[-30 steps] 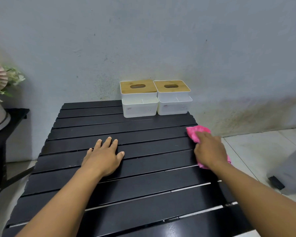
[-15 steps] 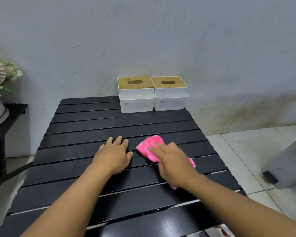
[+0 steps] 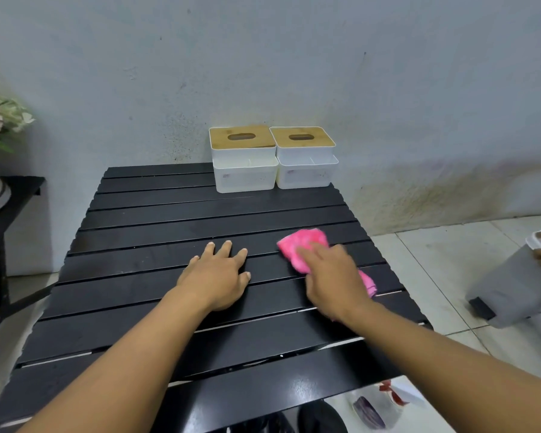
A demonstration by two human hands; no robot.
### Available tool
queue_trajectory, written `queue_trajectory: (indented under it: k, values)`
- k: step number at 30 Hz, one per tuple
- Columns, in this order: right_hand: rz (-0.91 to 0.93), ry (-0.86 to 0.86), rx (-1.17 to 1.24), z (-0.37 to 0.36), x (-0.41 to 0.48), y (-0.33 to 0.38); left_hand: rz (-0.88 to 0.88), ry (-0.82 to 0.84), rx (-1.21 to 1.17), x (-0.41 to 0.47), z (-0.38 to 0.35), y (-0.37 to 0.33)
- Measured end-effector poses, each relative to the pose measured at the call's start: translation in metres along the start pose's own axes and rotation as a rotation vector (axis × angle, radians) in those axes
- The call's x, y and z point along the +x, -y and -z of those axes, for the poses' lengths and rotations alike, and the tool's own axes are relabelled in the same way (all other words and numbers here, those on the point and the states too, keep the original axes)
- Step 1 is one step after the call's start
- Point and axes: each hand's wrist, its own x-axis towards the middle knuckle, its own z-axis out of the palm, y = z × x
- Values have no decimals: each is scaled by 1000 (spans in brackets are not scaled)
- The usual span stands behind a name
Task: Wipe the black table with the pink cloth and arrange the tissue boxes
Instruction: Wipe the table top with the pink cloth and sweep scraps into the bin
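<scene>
Right hand [image 3: 333, 278] presses flat on pink cloth [image 3: 303, 242]; cloth runs diagonally, far-left to near-right.

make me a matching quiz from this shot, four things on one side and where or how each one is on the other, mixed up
Things
1. left hand
2. right hand
3. tissue boxes
4. pink cloth

Place or state
a. side by side at the far edge of the black table
b. flat on bare slats, fingers spread
c. pressing down on the pink cloth
d. crumpled, partly hidden under a hand

Pairs: 1-b, 2-c, 3-a, 4-d
</scene>
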Motion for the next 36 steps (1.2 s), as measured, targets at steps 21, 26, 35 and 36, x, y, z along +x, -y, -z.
queue_trajectory:
  k: [21, 26, 35, 36]
  values:
    - [-2, 21, 24, 12, -42, -31, -51, -14, 82, -18, -8, -27]
    - [474, 119, 134, 20, -89, 0, -53, -23, 66, -20, -12, -24]
    - [-183, -29, 71, 33, -81, -95, -51, -13, 60, -24, -13, -25]
    - [-258, -29, 39, 32, -79, -91, -49, -12, 59, -24, -13, -25]
